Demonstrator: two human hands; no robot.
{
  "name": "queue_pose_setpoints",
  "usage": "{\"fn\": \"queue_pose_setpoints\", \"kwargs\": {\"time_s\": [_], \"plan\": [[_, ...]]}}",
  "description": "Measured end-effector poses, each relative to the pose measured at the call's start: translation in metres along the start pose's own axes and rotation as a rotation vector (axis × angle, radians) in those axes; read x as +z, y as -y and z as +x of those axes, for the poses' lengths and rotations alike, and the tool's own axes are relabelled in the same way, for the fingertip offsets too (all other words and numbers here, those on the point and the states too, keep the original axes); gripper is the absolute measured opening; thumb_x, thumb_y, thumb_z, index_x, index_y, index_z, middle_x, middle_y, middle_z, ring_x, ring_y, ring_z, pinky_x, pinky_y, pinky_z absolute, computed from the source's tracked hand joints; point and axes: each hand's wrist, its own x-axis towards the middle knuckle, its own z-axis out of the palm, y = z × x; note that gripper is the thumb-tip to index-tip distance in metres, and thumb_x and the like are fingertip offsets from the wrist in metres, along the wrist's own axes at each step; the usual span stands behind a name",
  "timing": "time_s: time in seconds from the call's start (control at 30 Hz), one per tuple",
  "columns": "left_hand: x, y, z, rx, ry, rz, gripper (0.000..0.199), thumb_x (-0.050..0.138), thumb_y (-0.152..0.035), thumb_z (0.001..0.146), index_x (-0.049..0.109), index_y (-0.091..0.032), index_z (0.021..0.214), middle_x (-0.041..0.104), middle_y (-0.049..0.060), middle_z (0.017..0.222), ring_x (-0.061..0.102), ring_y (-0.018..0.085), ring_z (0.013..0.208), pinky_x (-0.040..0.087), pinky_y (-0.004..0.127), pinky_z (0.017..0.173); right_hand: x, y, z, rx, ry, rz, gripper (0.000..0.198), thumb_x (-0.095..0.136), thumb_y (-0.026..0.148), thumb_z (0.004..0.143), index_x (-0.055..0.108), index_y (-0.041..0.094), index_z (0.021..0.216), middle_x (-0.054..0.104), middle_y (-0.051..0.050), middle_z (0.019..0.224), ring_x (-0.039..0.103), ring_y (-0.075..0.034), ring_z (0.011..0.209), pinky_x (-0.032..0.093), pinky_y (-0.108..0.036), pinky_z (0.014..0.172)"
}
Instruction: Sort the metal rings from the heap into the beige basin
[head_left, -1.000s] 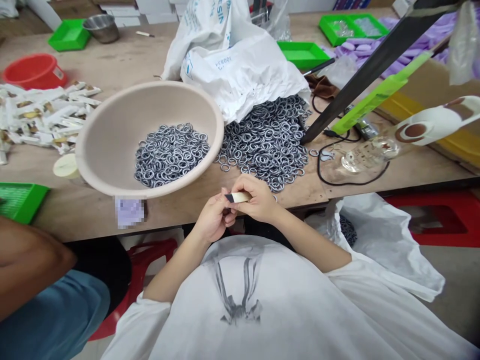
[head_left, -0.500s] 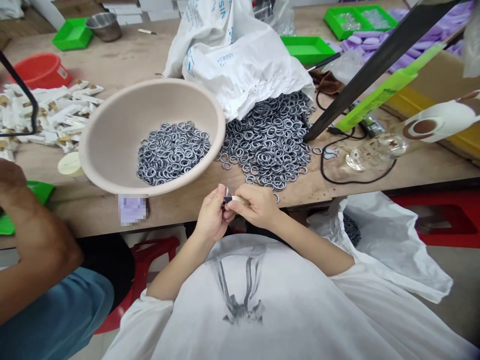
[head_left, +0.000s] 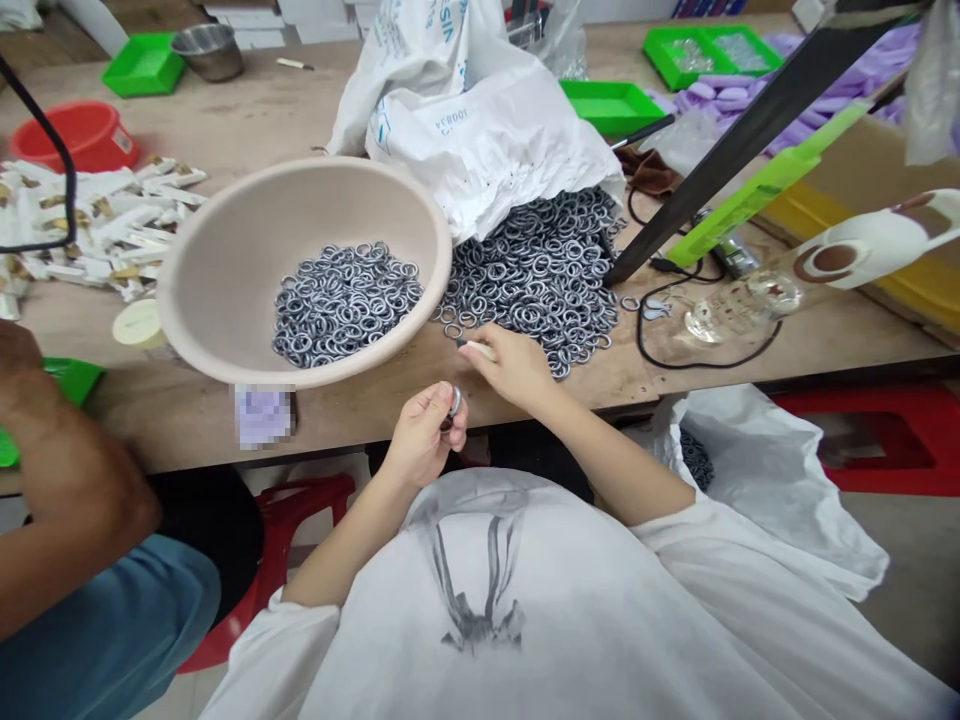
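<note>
My left hand (head_left: 420, 435) is closed in front of the table edge, with a grey ring (head_left: 455, 402) pinched at the thumb and fingertips. A dark bit shows under the ring, too small to make out. My right hand (head_left: 514, 368) is closed around a small tool with a pale handle (head_left: 478, 349) and a short dark tip, which points left. It is at the near edge of a heap of grey rings (head_left: 540, 275), apart from my left hand. A large beige basin (head_left: 217, 240) to the left holds many more such rings.
Behind the heap lies a white sack (head_left: 487, 130). A dark metal bar (head_left: 720, 150) slants over the right side, near a clear bottle (head_left: 750, 300) and a black cable. At left are white pieces (head_left: 97, 225) and a co-worker's arm (head_left: 75, 470). An open white bag (head_left: 780, 480) hangs below the table.
My right hand has moved up and away from my left hand, taking the pale-handled tool toward the ring heap. My left hand has lowered slightly, still holding the ring.
</note>
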Motion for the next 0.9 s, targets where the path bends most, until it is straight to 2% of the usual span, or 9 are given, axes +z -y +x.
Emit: {"fn": "queue_pose_setpoints", "kwargs": {"time_s": [0.07, 0.2, 0.37, 0.47, 0.57, 0.6, 0.7, 0.8, 0.9], "plan": [[-0.01, 0.001, 0.004, 0.009, -0.038, 0.017, 0.04, 0.083, -0.047, 0.071, 0.061, -0.013, 0.073, 0.061, -0.001, 0.062, 0.05, 0.005, 0.045, 0.043, 0.015, 0.041, 0.006, 0.008, 0.016, -0.036, 0.065, -0.188, 0.036, 0.059, 0.046, 0.094, 0.065, 0.022, 0.12, 0.071, -0.008, 0.114, 0.068, -0.025, 0.092, 0.044, -0.031, 0.073], [-0.028, -0.002, 0.008, -0.015, -0.132, -0.004, 0.042, 0.085, -0.036, 0.07, 0.07, -0.013, 0.101, 0.069, 0.001, 0.07, 0.061, 0.008, 0.053, 0.051, 0.016, 0.048, 0.014, 0.017, 0.038, -0.088, 0.156, -0.419, 0.03, 0.044, 0.027, 0.099, 0.066, 0.018, 0.118, 0.067, -0.014, 0.118, 0.069, -0.028, 0.095, 0.046, -0.034, 0.072], [-0.04, -0.012, 0.019, -0.031, -0.271, -0.015, 0.033, 0.077, -0.038, 0.072, 0.067, -0.013, 0.09, 0.072, 0.006, 0.082, 0.067, 0.013, 0.061, 0.055, 0.021, 0.049, 0.01, 0.009, 0.032, -0.09, 0.135, -0.387, 0.03, 0.042, 0.027, 0.1, 0.064, 0.019, 0.119, 0.064, -0.012, 0.118, 0.067, -0.027, 0.097, 0.045, -0.035, 0.072], [-0.041, -0.013, 0.032, 0.035, -0.272, 0.088, 0.035, 0.079, -0.039, 0.069, 0.065, -0.015, 0.09, 0.067, 0.002, 0.079, 0.061, 0.009, 0.055, 0.046, 0.018, 0.042, 0.01, 0.007, 0.026, -0.082, 0.139, -0.401, 0.032, 0.043, 0.031, 0.1, 0.062, 0.021, 0.124, 0.06, -0.012, 0.124, 0.067, -0.026, 0.093, 0.045, -0.035, 0.069], [-0.042, -0.01, 0.043, 0.105, -0.269, 0.245, 0.032, 0.079, -0.039, 0.068, 0.061, -0.017, 0.083, 0.053, -0.005, 0.065, 0.041, 0.005, 0.044, 0.026, 0.017, 0.036, 0.011, 0.007, 0.027, -0.076, 0.171, -0.419, 0.031, 0.042, 0.031, 0.101, 0.064, 0.02, 0.119, 0.059, -0.014, 0.124, 0.067, -0.026, 0.092, 0.043, -0.034, 0.068], [-0.043, -0.009, 0.044, 0.147, -0.279, 0.34, 0.029, 0.077, -0.039, 0.071, 0.06, -0.018, 0.08, 0.048, -0.006, 0.062, 0.037, 0.005, 0.044, 0.024, 0.018, 0.038, 0.011, 0.006, 0.028, -0.074, 0.172, -0.396, 0.03, 0.042, 0.029, 0.101, 0.066, 0.018, 0.115, 0.059, -0.014, 0.123, 0.067, -0.025, 0.092, 0.043, -0.034, 0.069], [-0.044, -0.009, 0.041, 0.36, -0.317, 0.791, 0.024, 0.069, -0.041, 0.081, 0.066, -0.018, 0.088, 0.048, -0.004, 0.062, 0.042, 0.01, 0.053, 0.035, 0.023, 0.051, 0.005, 0.001, 0.024, -0.097, 0.163, -0.148, 0.022, 0.05, 0.028, 0.098, 0.068, 0.016, 0.103, 0.063, -0.012, 0.112, 0.064, -0.023, 0.093, 0.043, -0.032, 0.074], [-0.039, -0.01, 0.032, 0.521, -0.23, 1.18, 0.025, 0.062, -0.041, 0.087, 0.069, -0.02, 0.099, 0.061, 0.003, 0.078, 0.056, 0.017, 0.075, 0.043, 0.028, 0.069, -0.006, -0.003, 0.009, -0.122, 0.283, 0.289, 0.02, 0.054, 0.032, 0.095, 0.064, 0.016, 0.089, 0.062, -0.002, 0.081, 0.058, -0.016, 0.076, 0.041, -0.027, 0.069], [-0.026, -0.008, 0.027, 0.523, -0.113, 1.155, 0.025, 0.056, -0.041, 0.091, 0.066, -0.019, 0.085, 0.063, 0.004, 0.08, 0.056, 0.017, 0.077, 0.042, 0.028, 0.071, -0.016, 0.003, -0.01, -0.073, 0.353, 0.621, 0.027, 0.053, 0.039, 0.094, 0.058, 0.017, 0.079, 0.052, 0.004, 0.065, 0.048, -0.012, 0.061, 0.038, -0.025, 0.062]]}}
